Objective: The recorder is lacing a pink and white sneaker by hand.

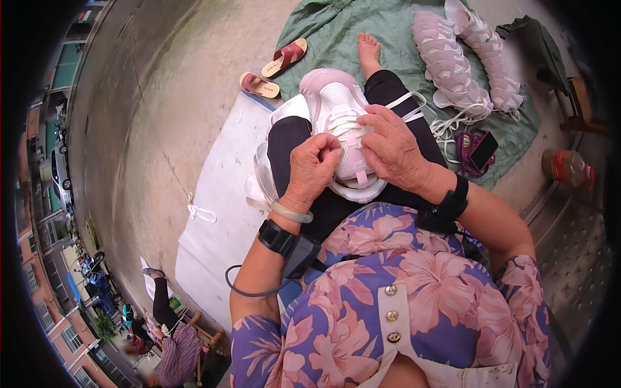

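Note:
A pink-and-white sneaker (354, 161) lies across my lap between the knees, its toe pointing away from me. White laces (343, 121) cross its front. My left hand (315, 166) is closed in a pinch at the left edge of the lacing; whatever sits between its fingertips is too small to make out. From the right, my right hand (396, 149) grips the sneaker with bent fingers at the eyelets and the thumb lower by the tongue. A loose white lace loop (411, 107) extends to the right, beyond the right hand.
Two rows of nested pink-and-white shoe uppers (446, 58) lie on a green cloth (330, 26). Nearby are a phone (483, 150) on a purple pouch, an oil-like bottle (566, 166) and red sandals (284, 57). A white sheet (210, 258) spreads left; another person (178, 352) sits beyond it.

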Tool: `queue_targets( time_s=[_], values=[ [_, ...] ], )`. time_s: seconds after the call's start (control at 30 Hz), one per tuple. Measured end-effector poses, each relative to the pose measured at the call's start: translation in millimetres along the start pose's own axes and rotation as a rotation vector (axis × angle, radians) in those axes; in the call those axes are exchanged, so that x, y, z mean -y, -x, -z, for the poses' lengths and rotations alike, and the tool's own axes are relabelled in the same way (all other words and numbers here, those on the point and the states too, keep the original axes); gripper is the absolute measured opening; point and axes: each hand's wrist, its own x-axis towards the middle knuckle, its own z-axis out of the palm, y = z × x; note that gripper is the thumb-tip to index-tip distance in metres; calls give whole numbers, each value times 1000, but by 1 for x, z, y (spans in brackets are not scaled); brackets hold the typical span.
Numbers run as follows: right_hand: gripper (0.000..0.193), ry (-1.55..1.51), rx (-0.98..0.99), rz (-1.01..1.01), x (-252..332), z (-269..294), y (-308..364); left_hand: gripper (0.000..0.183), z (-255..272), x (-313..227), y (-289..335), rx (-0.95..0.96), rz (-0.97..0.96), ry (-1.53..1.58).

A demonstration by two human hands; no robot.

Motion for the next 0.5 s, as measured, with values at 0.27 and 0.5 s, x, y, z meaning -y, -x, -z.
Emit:
queue_targets(
  time_s=[0.27, 0.5],
  values=[
    [16, 111, 24, 95, -8, -1, -5, 6, -1, -1, -1, -4, -26, 5],
    [14, 59, 5, 90, -12, -2, -4, 6, 1, 2, -2, -1, -19, 10]
  ],
)
